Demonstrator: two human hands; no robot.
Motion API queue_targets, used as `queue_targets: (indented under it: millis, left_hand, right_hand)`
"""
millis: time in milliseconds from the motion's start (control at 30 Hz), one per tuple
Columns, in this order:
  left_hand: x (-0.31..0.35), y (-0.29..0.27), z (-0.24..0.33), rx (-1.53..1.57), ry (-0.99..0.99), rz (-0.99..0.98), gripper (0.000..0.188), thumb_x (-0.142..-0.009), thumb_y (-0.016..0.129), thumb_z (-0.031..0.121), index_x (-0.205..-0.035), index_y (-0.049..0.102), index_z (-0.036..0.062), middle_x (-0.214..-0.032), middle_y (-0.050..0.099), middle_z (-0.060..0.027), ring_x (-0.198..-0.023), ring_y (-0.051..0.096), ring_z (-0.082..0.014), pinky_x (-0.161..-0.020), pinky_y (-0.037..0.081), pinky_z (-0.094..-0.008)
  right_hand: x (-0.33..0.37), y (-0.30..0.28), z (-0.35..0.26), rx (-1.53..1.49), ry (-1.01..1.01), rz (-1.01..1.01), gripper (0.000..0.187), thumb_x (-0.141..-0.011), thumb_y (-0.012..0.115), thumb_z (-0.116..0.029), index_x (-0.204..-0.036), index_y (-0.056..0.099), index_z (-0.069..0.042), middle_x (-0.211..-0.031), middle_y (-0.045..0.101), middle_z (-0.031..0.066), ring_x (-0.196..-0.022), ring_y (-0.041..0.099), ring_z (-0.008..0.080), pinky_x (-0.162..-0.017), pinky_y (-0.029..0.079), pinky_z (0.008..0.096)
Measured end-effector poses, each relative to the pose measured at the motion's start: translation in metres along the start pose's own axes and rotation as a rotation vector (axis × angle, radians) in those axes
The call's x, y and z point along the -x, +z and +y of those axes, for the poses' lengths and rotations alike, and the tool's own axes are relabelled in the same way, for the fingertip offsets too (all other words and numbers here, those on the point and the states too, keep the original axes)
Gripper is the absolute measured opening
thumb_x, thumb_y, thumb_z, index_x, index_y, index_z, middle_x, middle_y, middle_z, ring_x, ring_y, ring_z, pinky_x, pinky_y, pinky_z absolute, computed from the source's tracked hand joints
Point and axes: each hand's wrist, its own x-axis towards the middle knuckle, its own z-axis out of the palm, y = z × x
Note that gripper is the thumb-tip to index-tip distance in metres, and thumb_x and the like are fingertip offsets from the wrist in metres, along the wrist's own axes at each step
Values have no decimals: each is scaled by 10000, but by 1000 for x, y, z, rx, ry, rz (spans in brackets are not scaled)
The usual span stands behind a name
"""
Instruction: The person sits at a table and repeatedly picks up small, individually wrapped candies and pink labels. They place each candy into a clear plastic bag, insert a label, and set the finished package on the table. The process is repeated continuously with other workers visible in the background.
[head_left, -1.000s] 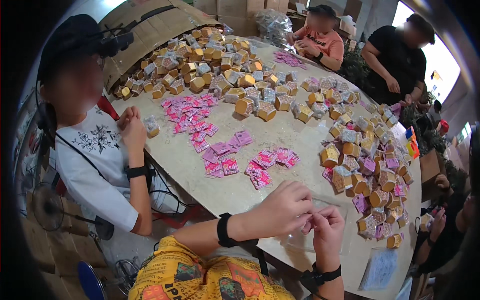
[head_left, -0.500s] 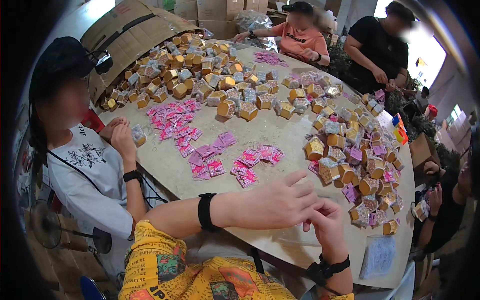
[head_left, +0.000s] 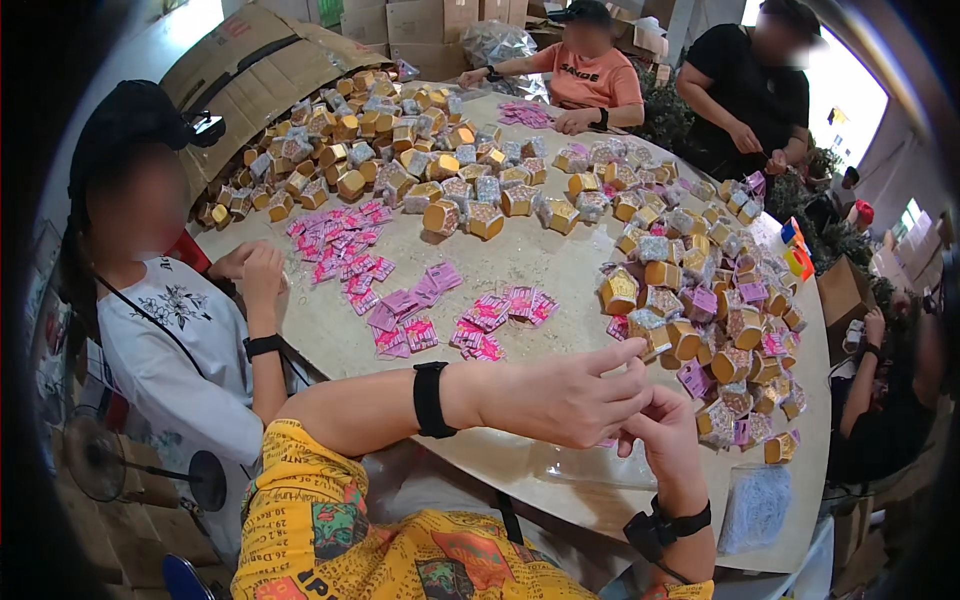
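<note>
My left hand (head_left: 565, 398) and my right hand (head_left: 665, 425) meet over the near edge of the table, fingertips bent together and touching. A sliver of pink shows just below the joined fingers. What each hand grips is mostly hidden behind the fingers. Beyond my left wrist lie small stacks of pink printed cards (head_left: 490, 312), and another pink group (head_left: 405, 335) sits a little to the left. To the right of my hands rises a heap of gold, many-sided boxes (head_left: 685, 340), many in clear bubbly wrap, with pink cards among them.
Clear plastic bags (head_left: 756, 508) lie at the near right corner. A larger heap of gold boxes (head_left: 350, 185) spills from a tipped cardboard carton (head_left: 260, 60) at the far left. Close on my left sits a person in white (head_left: 175, 330); others stand or sit around the far and right sides.
My view has shifted slightly, and my joined hands sit a little farther right. The person in orange across the table has lowered one hand to the tabletop.
</note>
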Motion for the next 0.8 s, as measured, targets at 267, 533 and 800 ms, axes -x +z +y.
queue_targets:
  millis: [267, 533, 800]
  left_hand:
    - [-6, 3, -3, -21, 45, 93, 173, -718, 564, 193, -742, 630, 35, -894, 567, -80, -950, 563, -255, -1049, 385, -508]
    - [-11, 2, -9, -51, 39, 120, 209, -734, 570, 216, -771, 662, 32, -865, 595, -71, -911, 550, -257, -1045, 343, -505]
    - [-10, 23, -6, 396, -226, 104, 108, -679, 575, 140, -704, 621, 46, -781, 578, -45, -801, 534, -222, -930, 409, -442]
  right_hand:
    - [-1, -10, -8, 59, 23, -43, 41, -823, 635, 10, -807, 598, 20, -692, 644, 94, -519, 604, 126, -470, 493, 230]
    - [0, -3, -17, 44, -52, 14, 77, -805, 642, 30, -853, 581, 19, -711, 650, 104, -523, 606, 127, -465, 499, 230]
    - [10, 4, -12, 886, -557, 201, 105, -784, 660, 54, -861, 596, 20, -684, 602, 119, -561, 608, 192, -488, 471, 289]
